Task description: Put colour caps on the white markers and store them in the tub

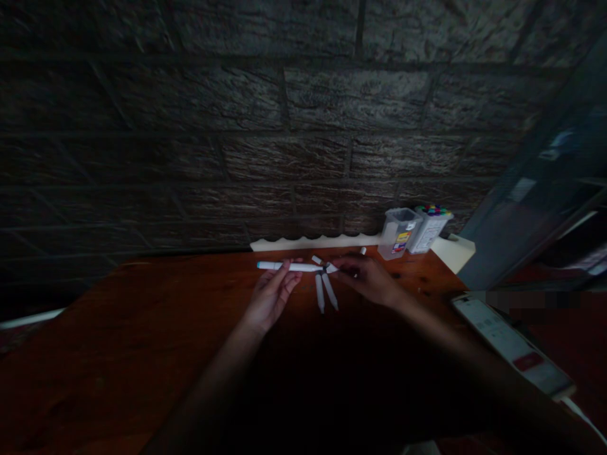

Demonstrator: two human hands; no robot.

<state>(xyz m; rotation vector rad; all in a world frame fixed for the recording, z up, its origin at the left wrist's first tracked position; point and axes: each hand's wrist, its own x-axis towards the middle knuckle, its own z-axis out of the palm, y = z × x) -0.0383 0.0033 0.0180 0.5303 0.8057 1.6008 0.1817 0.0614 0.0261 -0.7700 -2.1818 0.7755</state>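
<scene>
My left hand (270,296) grips a white marker (296,266) with a blue end, held level above the table and pointing right. Close to the marker's right end, my right hand (363,278) is closed with its fingertips on a small white piece (332,268), perhaps a cap; its kind is too dim to tell. Two grey-white markers, a left one (319,294) and a right one (331,292), lie just below, fanned apart with their tips toward me. Another short white piece (316,259) shows between the hands.
Behind my right hand stand an open clear plastic case (397,237) and a case of coloured markers (429,232). A pale wavy-edged strip (313,242) runs along the brick wall (294,158). A lit phone (515,347) lies at the right of the wooden table (118,341).
</scene>
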